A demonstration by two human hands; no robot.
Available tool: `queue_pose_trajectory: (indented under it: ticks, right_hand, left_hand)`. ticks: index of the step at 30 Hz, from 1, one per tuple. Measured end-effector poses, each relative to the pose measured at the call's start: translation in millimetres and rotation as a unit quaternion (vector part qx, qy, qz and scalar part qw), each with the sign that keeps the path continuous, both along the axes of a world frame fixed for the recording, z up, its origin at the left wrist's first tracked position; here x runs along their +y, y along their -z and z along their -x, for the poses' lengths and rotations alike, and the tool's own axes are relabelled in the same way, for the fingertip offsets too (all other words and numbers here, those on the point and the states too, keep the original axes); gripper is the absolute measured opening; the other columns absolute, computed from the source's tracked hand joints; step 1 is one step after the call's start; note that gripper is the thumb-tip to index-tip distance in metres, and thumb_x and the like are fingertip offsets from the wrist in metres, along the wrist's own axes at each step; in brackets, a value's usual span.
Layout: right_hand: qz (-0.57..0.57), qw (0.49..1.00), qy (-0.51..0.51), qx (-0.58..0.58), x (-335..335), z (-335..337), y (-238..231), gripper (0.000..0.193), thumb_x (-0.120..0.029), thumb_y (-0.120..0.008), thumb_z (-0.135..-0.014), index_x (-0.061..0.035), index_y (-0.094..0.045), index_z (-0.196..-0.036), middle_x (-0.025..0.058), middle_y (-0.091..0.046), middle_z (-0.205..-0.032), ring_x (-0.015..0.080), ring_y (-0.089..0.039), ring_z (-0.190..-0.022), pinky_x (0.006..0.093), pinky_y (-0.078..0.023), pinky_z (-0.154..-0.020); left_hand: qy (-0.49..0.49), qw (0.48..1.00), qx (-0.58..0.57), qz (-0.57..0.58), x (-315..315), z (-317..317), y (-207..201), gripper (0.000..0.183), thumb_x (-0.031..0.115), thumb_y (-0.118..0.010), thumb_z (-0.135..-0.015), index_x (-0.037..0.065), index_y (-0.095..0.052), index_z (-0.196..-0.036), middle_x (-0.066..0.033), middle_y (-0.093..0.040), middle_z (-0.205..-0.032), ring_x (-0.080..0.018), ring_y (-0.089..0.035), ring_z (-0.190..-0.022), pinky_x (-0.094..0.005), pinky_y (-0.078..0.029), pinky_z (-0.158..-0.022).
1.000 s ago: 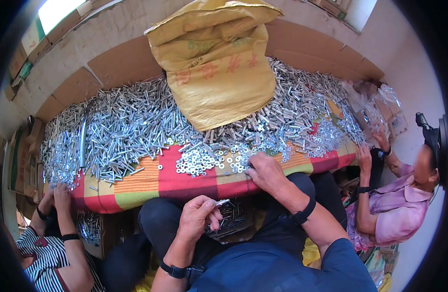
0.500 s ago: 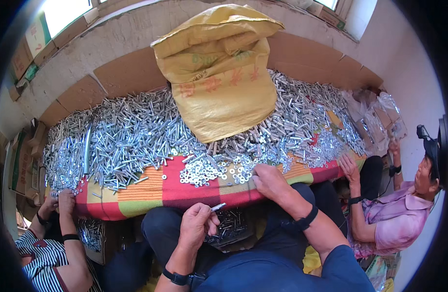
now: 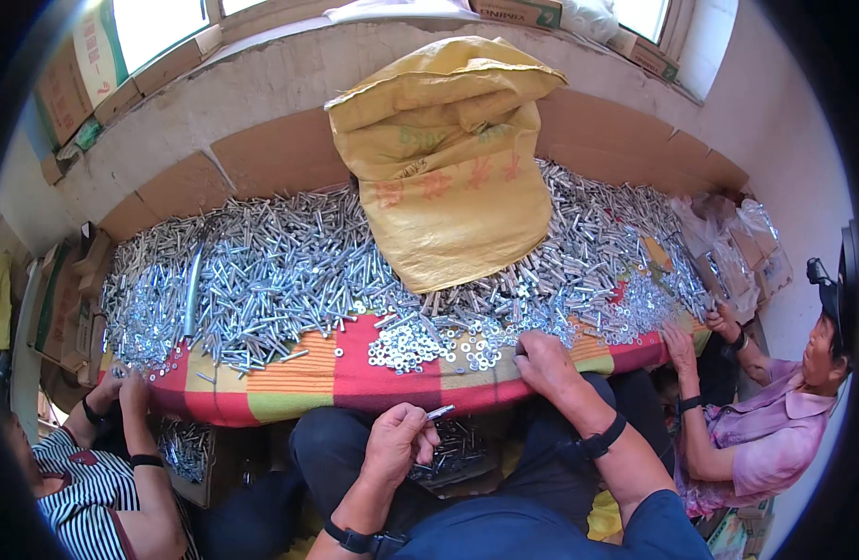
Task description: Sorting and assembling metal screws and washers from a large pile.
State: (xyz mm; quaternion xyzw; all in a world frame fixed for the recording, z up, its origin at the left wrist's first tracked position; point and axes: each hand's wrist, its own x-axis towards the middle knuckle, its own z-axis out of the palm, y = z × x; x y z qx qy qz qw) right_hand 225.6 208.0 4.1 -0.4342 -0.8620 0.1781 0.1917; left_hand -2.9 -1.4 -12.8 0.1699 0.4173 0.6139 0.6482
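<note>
My left hand [image 3: 399, 446] is closed around a small silver expansion bolt [image 3: 439, 412], its end sticking out past the fingertips. It hovers over my lap, just off the near edge of the checkered blanket [image 3: 341, 385]. Beside the washers, at the blanket's front, my right hand [image 3: 544, 362] has its fingers drawn together; what they hold, if anything, is hidden. Loose flat washers [image 3: 401, 347] lie piled in front of me. Behind them spreads a deep heap of silver bolts [image 3: 280, 271]. Below my left hand, a container of bolts [image 3: 457, 453] shows between my legs.
A yellow woven sack [image 3: 457, 205] lies over the heap's middle. Cardboard [image 3: 635, 140] lines the wall behind. Two people sit close by: one in a striped shirt [image 3: 84, 481] at left, one in a pink shirt [image 3: 761, 443] at right, both with hands at the blanket's edge.
The whole view has shifted, so things appear lower and farther right. My hands keep nearly the same pose. The right-hand person's far hand has come down toward the heap.
</note>
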Motion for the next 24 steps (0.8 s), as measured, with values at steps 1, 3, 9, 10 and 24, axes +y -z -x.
queue_pose_trajectory:
  ticks: [1,3,9,10,24]
  right_hand:
    - [-0.010,1.000,-0.018,-0.010,-3,0,-3,0.009,-0.007,-0.067,-0.079,0.0014,-0.065,-0.083,0.0232,-0.066,-0.084,0.0420,-0.067,-0.082,0.0482,-0.053,-0.075]
    - [-0.021,0.999,-0.036,-0.019,-4,1,-3,0.009,-0.006,-0.067,-0.079,0.0015,-0.065,-0.083,0.0234,-0.066,-0.085,0.0424,-0.066,-0.083,0.0487,-0.053,-0.076]
    - [0.068,0.994,-0.050,0.066,-12,3,-10,0.012,-0.008,-0.066,-0.082,0.0001,-0.064,-0.091,0.0186,-0.068,-0.076,0.0355,-0.068,-0.070,0.0429,-0.055,-0.066]
    - [0.226,0.963,-0.021,0.145,-28,15,-29,0.010,-0.008,-0.067,-0.085,-0.0001,-0.064,-0.090,0.0142,-0.068,-0.073,0.0271,-0.068,-0.066,0.0370,-0.055,-0.063]
    - [0.541,0.771,-0.067,0.328,-89,55,-35,0.011,-0.009,-0.065,-0.096,-0.0004,-0.062,-0.102,0.0036,-0.064,-0.077,0.0105,-0.062,-0.062,0.0246,-0.052,-0.058]
  left_hand:
    - [-0.001,1.000,-0.001,-0.002,-1,-1,0,0.028,0.029,-0.055,-0.106,0.006,-0.056,-0.089,-0.0131,-0.067,-0.074,-0.0140,-0.056,-0.047,-0.0239,-0.044,-0.043]
    - [-0.003,1.000,-0.002,-0.004,-2,0,-2,0.028,0.029,-0.054,-0.106,0.007,-0.056,-0.089,-0.0130,-0.067,-0.074,-0.0139,-0.056,-0.047,-0.0237,-0.043,-0.043]
    - [-0.004,1.000,-0.003,-0.001,0,-1,-4,0.027,0.027,-0.053,-0.106,0.007,-0.056,-0.089,-0.0126,-0.067,-0.074,-0.0138,-0.056,-0.047,-0.0236,-0.043,-0.044]
    - [-0.010,1.000,-0.006,0.000,-1,0,-2,0.027,0.027,-0.053,-0.106,0.007,-0.056,-0.089,-0.0126,-0.067,-0.074,-0.0137,-0.056,-0.047,-0.0236,-0.043,-0.044]
    - [-0.001,1.000,0.007,-0.002,1,0,-4,0.026,0.027,-0.057,-0.104,0.004,-0.058,-0.092,-0.0084,-0.065,-0.073,-0.0107,-0.053,-0.047,-0.0219,-0.042,-0.044]
